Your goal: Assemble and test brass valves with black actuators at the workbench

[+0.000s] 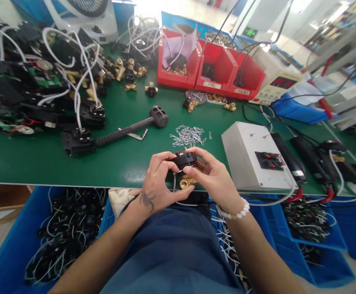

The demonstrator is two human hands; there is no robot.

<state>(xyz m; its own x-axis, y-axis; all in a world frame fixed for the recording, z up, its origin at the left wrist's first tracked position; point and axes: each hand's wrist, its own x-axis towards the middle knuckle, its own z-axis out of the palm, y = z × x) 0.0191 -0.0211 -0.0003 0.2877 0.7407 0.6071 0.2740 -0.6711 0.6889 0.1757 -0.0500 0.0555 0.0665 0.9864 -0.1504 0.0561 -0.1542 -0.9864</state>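
At the table's front edge, my left hand (159, 179) and my right hand (216, 176) are closed around a brass valve with a black round housing (182, 160) on top. Its brass body (186, 182) shows below the housing, between my fingers. My left thumb and fingertips grip the left side, while my right fingers wrap the right side and partly hide it. A thin cable hangs down from the part near my left hand. Just beyond lies a heap of metal spring clips (187, 135), with one clip apart on its right.
A black mallet (129, 128) lies left of the clips, by a hex key (139, 134). Wired black assemblies (78, 141) crowd the left side. Red bins (216, 83) stand behind; a grey box (254, 157) with terminals sits right. Blue crates (9, 253) are below the table.
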